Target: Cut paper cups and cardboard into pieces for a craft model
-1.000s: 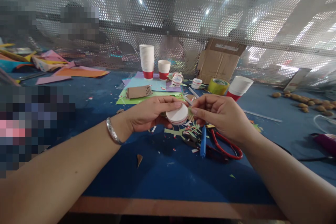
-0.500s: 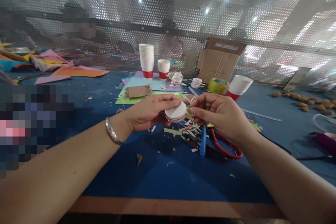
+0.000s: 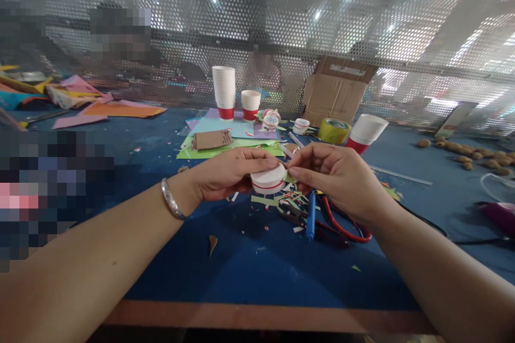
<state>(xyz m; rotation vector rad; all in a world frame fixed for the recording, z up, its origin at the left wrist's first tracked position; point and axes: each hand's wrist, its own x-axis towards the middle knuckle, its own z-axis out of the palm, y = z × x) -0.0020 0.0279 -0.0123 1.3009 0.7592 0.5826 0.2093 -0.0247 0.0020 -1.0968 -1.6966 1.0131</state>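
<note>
My left hand (image 3: 229,172) is closed around a short cut-off paper cup bottom (image 3: 267,180), white with a red band, held just above the blue table (image 3: 249,262). My right hand (image 3: 336,177) pinches a small green paper piece (image 3: 288,177) against the cup bottom's right side. A silver bracelet (image 3: 170,200) sits on my left wrist. Paper scraps (image 3: 281,201) lie right under the hands.
Red-handled scissors (image 3: 341,222) and a blue tool (image 3: 310,214) lie under my right hand. Behind stand a stack of paper cups (image 3: 224,91), a single cup (image 3: 250,105), a tipped cup (image 3: 364,134), yellow tape (image 3: 333,131), coloured paper sheets (image 3: 225,142) and a cardboard box (image 3: 336,91).
The cup bottom has tilted from facing me to lying flatter, its red band now showing. Both hands stayed nearly in place.
</note>
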